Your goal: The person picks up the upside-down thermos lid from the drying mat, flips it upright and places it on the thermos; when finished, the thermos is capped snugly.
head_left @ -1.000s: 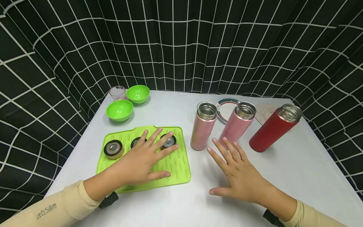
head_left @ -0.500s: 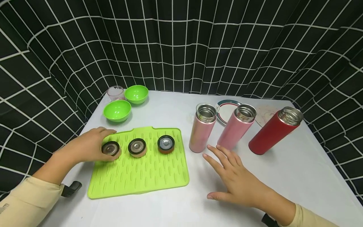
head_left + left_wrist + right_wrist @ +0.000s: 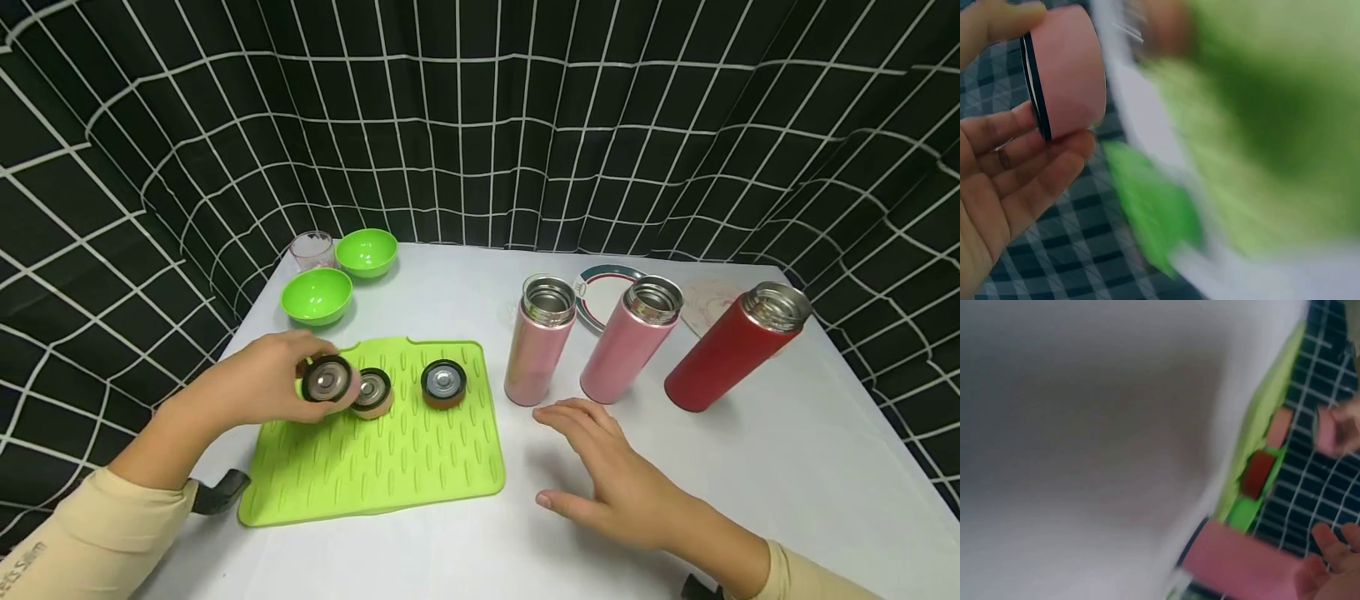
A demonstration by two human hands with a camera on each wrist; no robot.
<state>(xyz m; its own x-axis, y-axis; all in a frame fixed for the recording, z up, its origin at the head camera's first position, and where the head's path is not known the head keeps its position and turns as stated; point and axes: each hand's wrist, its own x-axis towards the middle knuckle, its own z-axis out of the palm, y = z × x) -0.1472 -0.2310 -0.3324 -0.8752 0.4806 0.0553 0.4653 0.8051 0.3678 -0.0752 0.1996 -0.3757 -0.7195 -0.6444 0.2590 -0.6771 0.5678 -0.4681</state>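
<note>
Left hand: on my feed, thumb and fingers pinch the pink lid above the mat's left part.
Lid's facing: dark-rimmed underside up, tipped toward the palm; wider than tall, longest across the rim.
Second lid: just right of the grip; I can't fairly tell if they touch.
Room: green mat spreads nearside and rightward, its left edge passing beneath the hand.
Right hand: released, fingers relaxed, near the left pink bottle.
</note>
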